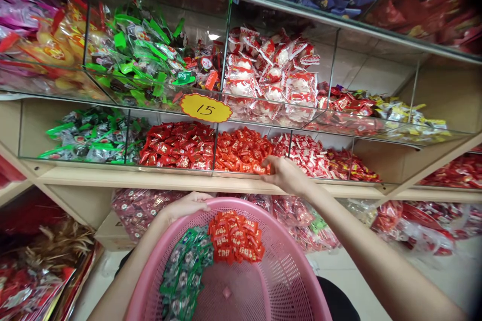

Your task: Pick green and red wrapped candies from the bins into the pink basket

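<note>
My left hand (191, 204) is closed on the far rim of a pink plastic basket (301, 261). Inside the basket lie a pile of green-wrapped candies (186, 273) and a pile of orange-red wrapped candies (236, 236). My right hand (285, 174) is at the front edge of the shelf compartment of orange-red wrapped candies (241, 148). Its thumb and fingers are closed together at an orange-red candy (259, 167). The glass front and the wrappers partly blur the fingertips.
Glass-divided compartments hold red candies (178, 145), pink-and-white candies (301, 153) and green-wrapped sweets (94, 133). Above, a yellow price tag (206, 108) reads 15. Bagged goods (145, 210) sit under the wooden shelf edge (113, 176). Glass panes stand close above my right hand.
</note>
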Demonstrator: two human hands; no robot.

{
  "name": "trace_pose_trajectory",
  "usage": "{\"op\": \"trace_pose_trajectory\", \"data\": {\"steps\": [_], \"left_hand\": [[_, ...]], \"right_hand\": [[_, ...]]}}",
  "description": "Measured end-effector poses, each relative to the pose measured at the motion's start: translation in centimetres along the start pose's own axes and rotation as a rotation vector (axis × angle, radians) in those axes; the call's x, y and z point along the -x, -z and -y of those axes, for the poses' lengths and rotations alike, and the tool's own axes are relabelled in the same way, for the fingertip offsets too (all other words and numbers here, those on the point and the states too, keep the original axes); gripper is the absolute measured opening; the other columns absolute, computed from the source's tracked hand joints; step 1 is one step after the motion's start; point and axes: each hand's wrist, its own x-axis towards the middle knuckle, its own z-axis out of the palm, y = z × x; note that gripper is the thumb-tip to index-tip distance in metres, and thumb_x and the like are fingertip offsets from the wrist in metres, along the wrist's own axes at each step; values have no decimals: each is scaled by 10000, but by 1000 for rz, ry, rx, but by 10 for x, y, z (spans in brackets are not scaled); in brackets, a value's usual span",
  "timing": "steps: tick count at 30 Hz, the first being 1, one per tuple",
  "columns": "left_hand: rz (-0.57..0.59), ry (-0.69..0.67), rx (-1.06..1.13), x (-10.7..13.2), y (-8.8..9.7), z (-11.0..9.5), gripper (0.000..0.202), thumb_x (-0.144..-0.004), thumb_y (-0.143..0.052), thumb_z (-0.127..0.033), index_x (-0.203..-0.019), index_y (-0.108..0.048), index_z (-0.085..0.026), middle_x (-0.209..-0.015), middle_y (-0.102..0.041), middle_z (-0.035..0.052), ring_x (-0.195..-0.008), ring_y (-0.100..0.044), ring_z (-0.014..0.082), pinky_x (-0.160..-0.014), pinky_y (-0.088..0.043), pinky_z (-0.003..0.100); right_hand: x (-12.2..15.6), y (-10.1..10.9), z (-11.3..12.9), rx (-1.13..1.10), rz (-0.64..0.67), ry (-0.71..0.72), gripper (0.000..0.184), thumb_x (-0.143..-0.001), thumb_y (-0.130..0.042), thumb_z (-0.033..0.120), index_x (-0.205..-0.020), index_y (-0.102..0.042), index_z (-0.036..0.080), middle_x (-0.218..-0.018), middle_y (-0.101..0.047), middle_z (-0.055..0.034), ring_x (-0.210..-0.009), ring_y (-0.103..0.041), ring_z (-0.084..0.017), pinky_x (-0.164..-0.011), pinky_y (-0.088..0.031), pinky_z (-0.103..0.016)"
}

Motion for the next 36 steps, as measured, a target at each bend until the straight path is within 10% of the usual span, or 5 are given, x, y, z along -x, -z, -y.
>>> {"op": "trace_pose_trajectory", "data": {"steps": [10,20,36], "left_hand": [[-17,-4,-16,0,1,2,384,-627,-571,-208,-997,-657,-145,-812,-662,-8,-725,-535,116,-667,-389,200],[-4,4,-2,1,0,1,398,-624,-579,-232,-1006,-652,-148,-843,-674,2,-739,-551,129,-679,-400,213],[-6,-3,-6,3,-1,-1,391,-621,-579,-246,-989,-652,-136,-891,-668,16,-774,-547,145,-696,-397,224]], "right_hand": [[62,-88,6,-65,244,29,358,-785,-525,413,-1065,-554,190,-880,-621,-76,-812,-561,-196,-657,-361,-265],[58,-109,20,48,275,-1,297,-824,-492,306,-1089,-502,172,-1001,-622,-105,-902,-576,-223,-697,-382,-287],[-21,-22,12,23,-137,-22,256,-861,-419,360,-984,-579,203,-718,-631,-37,-644,-562,-149,-589,-341,-229]]}}
